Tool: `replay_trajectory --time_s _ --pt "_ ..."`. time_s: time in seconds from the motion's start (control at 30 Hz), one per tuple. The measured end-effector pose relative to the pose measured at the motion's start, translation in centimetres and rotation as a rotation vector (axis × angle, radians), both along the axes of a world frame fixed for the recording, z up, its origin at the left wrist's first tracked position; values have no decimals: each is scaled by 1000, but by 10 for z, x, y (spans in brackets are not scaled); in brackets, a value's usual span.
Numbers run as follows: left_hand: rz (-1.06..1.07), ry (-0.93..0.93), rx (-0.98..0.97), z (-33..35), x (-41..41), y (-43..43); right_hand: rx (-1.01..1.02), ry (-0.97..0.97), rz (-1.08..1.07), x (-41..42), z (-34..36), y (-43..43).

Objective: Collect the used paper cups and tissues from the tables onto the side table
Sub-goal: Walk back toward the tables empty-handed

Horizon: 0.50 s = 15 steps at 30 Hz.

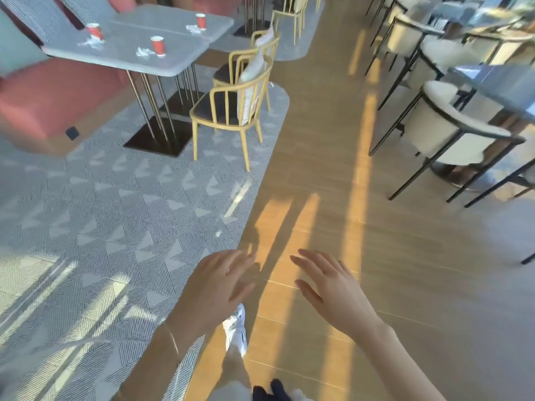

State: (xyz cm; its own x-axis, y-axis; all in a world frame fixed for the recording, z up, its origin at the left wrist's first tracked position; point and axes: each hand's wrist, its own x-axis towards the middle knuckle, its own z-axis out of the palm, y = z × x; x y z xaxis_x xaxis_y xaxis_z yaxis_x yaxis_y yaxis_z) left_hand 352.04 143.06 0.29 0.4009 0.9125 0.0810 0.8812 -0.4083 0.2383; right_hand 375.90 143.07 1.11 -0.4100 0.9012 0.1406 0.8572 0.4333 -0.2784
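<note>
Three red paper cups stand on a grey table (179, 65) at the upper left: one at the left (95, 30), one near the front (158, 46), one at the back right (201, 21). A crumpled white tissue lies by each: left tissue (90, 41), front tissue (144, 51), back tissue (192, 28). My left hand (215, 282) and my right hand (333, 287) hang low in the foreground over the floor, fingers apart, holding nothing, far from the table.
Two yellow-framed chairs (231, 102) stand at the table's right side, a red bench (49, 96) at its left. White chairs with black legs (451, 125) and another table (509, 82) line the right. A wooden aisle runs between; patterned grey carpet lies at the left.
</note>
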Motion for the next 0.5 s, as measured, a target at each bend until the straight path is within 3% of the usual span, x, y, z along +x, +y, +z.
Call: replay_trajectory --time_s 0.5 --pt "19 -6 64 17 -99 303 29 26 60 -105 20 305"
